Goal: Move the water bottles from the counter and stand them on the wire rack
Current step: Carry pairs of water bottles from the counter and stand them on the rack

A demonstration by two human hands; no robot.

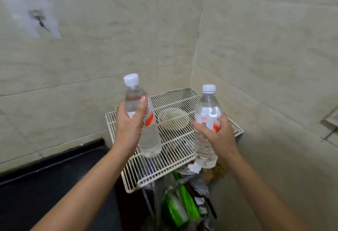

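left hand (128,130) wrapped round label band of left water bottle (150,143), right hand (217,135) likewise on right water bottle (208,106); both upright, in air over wire rack (164,165)
capped, near full of clear water: likely hefty, thin walls yield, smooth; mid-body grip suits
pale bowl (172,119) seen through wires, contents unclear

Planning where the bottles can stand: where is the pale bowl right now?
Head view, centre: the pale bowl shows through the wire rack, apparently beneath its far half, between the left bottle and the right bottle.
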